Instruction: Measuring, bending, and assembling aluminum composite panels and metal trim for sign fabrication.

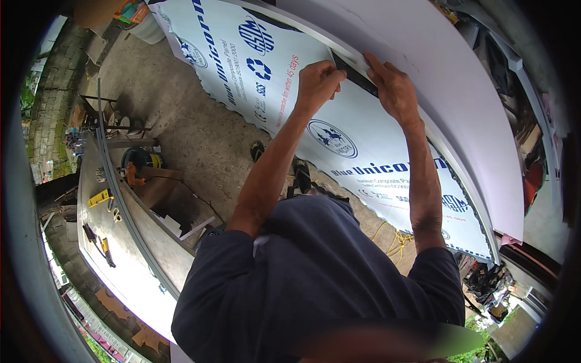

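A long composite panel (363, 130) with white film printed in blue and red leans ahead of me, running from the upper left to the lower right. Its far side has a pale, curved edge strip (349, 43), with a black band (354, 71) just inside it. My left hand (321, 86) is closed like a pinch above the film, close to the black band; what its fingertips hold is too small to make out. At the pale edge, my right hand (392, 86) has its fingers bent and pressed together over the strip, beside the black band's near end.
Behind the panel stands a large, pale curved sheet (466, 115). To my left, a light-topped workbench (130, 266) carries a yellow tool (100, 198), scissors (117, 215) and a long grey metal bar (124, 212). A yellow cord (396, 242) lies on the concrete floor (196, 103).
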Motion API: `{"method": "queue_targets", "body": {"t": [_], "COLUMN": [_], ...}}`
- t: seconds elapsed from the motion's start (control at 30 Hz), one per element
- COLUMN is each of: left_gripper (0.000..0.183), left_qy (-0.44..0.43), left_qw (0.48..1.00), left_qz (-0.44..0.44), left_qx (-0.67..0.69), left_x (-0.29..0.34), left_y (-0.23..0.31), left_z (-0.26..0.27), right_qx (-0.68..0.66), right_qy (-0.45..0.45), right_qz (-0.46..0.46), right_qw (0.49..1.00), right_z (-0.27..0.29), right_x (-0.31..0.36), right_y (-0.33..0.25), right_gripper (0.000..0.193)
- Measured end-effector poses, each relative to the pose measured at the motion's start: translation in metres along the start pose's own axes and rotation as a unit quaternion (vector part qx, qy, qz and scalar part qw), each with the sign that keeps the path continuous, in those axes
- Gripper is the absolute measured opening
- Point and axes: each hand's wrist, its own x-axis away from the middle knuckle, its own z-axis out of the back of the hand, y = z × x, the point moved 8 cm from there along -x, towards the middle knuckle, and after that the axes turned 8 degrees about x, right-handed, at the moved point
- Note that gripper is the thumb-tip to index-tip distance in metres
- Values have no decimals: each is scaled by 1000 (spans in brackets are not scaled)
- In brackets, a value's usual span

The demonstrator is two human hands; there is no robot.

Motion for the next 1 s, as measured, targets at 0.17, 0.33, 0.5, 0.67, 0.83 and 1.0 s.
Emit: {"method": "queue_targets", "body": {"t": [0.17, 0.33, 0.5, 0.67, 0.83, 1.0], "left_gripper": [47, 37, 31, 29, 40, 59], "left_qy": [44, 1, 17, 43, 87, 166], "left_qw": [993, 995, 998, 974, 974, 978], "left_qz": [3, -61, -62, -51, -52, -49], "left_qx": [-109, -79, 24, 216, 202, 119], "left_x": [-16, -36, -30, -14, -13, -43], "left_y": [11, 20, 4, -19, -15, 14], "left_z": [15, 20, 25, 20, 30, 69], "right_qx": [-90, -84, -96, -25, 40, 40], "right_qy": [-39, -22, -31, 11, 48, 64], "right_qz": [-13, 12, -4, 22, 66, 94], "right_qw": [995, 996, 995, 999, 996, 993], "right_z": [-6, -4, -3, 6, 12, 11], "right_x": [-5, -4, -3, 1, 4, 2], "right_y": [8, 4, 3, -7, -16, -16], "right_gripper": [33, 34, 34, 33, 32, 37]}}
